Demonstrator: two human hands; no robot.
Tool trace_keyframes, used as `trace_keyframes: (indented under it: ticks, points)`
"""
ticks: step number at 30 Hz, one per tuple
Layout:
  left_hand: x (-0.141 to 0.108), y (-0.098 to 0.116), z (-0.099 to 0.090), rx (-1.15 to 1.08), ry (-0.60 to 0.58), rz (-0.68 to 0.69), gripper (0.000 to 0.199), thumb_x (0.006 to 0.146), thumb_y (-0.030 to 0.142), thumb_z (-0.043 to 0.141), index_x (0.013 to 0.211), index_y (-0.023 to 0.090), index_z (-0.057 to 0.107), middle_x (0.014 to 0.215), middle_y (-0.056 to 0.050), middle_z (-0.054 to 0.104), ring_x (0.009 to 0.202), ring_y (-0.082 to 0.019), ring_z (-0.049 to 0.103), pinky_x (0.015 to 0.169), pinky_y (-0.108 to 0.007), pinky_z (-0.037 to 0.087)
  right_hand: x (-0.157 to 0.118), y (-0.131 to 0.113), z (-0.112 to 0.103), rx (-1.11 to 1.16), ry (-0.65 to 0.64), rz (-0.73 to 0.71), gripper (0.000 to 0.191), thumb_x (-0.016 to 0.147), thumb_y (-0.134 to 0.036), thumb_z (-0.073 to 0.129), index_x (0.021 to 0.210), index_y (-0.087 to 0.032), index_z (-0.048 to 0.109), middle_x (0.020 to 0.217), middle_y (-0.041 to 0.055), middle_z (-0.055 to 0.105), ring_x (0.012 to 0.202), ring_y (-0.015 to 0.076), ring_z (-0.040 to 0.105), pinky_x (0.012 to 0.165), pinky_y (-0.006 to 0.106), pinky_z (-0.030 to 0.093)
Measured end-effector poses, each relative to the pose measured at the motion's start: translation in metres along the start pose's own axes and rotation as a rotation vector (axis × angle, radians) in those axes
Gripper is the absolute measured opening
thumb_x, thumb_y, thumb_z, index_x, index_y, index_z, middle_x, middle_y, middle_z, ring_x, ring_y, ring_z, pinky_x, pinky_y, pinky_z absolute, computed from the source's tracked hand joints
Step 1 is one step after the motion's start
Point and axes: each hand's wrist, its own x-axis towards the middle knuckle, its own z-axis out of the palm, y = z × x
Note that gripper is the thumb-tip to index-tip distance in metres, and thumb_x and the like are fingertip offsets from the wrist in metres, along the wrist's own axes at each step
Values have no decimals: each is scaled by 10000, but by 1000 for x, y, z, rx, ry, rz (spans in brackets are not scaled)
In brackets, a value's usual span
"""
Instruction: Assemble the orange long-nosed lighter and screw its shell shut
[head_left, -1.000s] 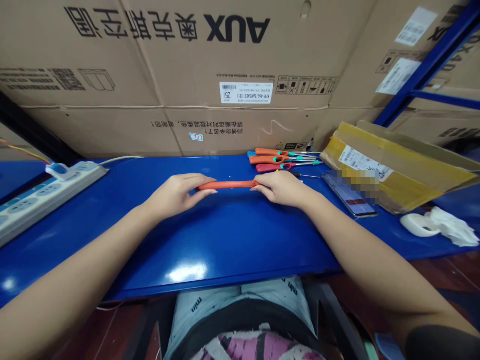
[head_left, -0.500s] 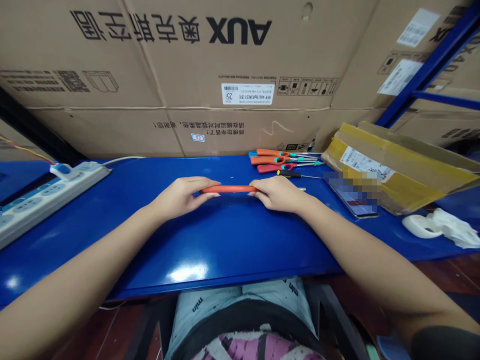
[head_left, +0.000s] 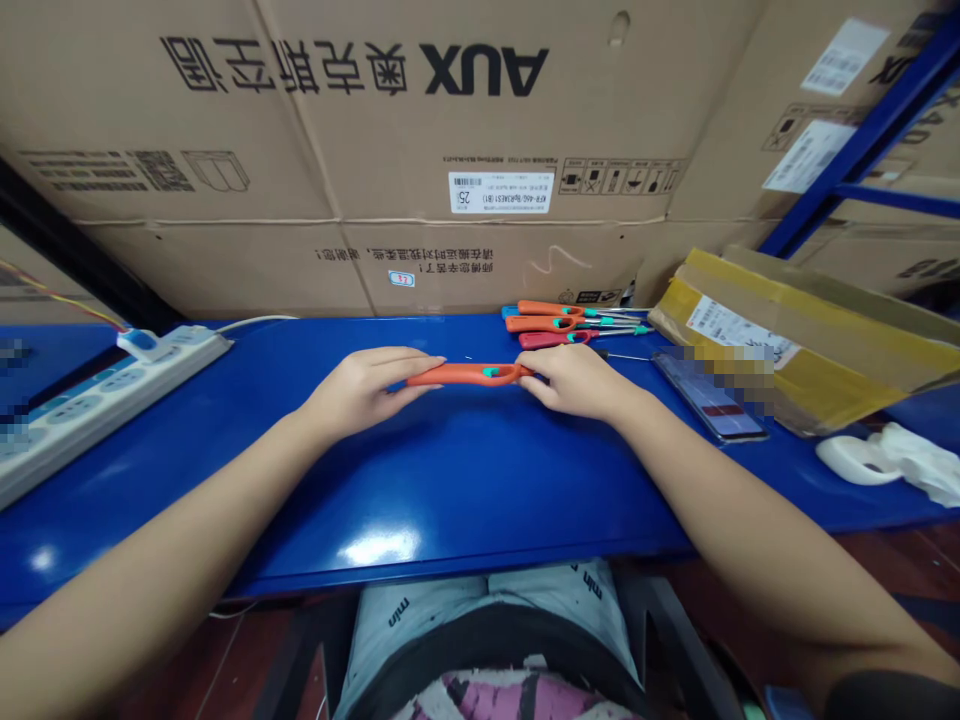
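An orange gas lighter (head_left: 466, 374) with a green trigger lies level between my two hands, above the blue table (head_left: 450, 480). My left hand (head_left: 375, 388) pinches the handle's left end between thumb and fingers. Closed on the other end, near the trigger loop, is my right hand (head_left: 574, 378), which hides whatever metal tube may be there. Several more lighters lie just beyond my right hand, among them an orange one (head_left: 541, 324) and a red one (head_left: 546, 340). A screwdriver (head_left: 628, 357) shows only in part behind that hand.
Large cardboard boxes (head_left: 360, 200) stand along the table's back. A white power strip (head_left: 112, 400) lies at the left. To the right are a phone (head_left: 712, 400), a yellow-taped carton (head_left: 787, 340), a white roundish object (head_left: 855, 458) and crumpled white tissue (head_left: 919, 460).
The lighter has rolled in my hands, so its green trigger and loop now face me. My right hand has shifted slightly right along it and covers the screwdriver's handle.
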Motion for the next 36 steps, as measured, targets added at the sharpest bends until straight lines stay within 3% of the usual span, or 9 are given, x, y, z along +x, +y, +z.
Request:
trace_keyframes:
  ticks: [5,9,16,19,23,31,36]
  points:
    - [1,9,1,-8,46,-9,376,963,183,634,1339,187,632,1001,-72,766,867,-154,730,834,-253,589,2,1,4,-22,34,18,230,956,-280,525,904,-178,724,846,73,762,712,181,607,606,284,256]
    - [2,14,1,-47,35,-28,500,973,241,637,1460,209,528,939,-45,742,796,-130,693,783,-232,567,2,2,4,-44,52,60,202,921,-263,546,860,-181,720,850,73,761,743,190,626,611,286,266]
    - [-1,16,8,-134,-76,-82,527,869,436,770,1279,127,653,874,-61,724,705,-139,647,696,-241,532,3,3,7,-109,-88,75,230,932,-273,489,816,-185,666,837,86,750,697,189,608,577,296,217]
    - [-2,17,15,-191,-91,-167,411,903,408,734,1201,126,696,905,-77,733,743,-147,666,712,-244,532,4,6,7,-65,-123,74,190,914,-275,501,797,-197,629,796,65,730,687,182,597,573,288,222]
    - [-2,19,23,-247,-132,-311,375,884,408,750,1143,136,731,857,-55,729,718,-146,653,690,-247,518,2,8,7,65,-79,34,70,849,-229,544,862,-219,612,828,17,717,711,166,593,592,268,272]
    - [-3,15,29,-366,-206,-520,355,851,430,763,1064,146,759,935,-63,778,778,-170,676,721,-264,500,-2,8,3,232,-102,-49,100,842,-227,550,906,-214,625,885,17,696,723,156,569,647,266,349]
    - [-5,11,32,-488,-297,-663,411,819,484,768,1067,156,768,885,-40,776,705,-154,632,639,-245,464,0,11,6,340,-174,-4,246,943,-386,527,897,-183,656,841,48,691,692,164,568,652,280,362]
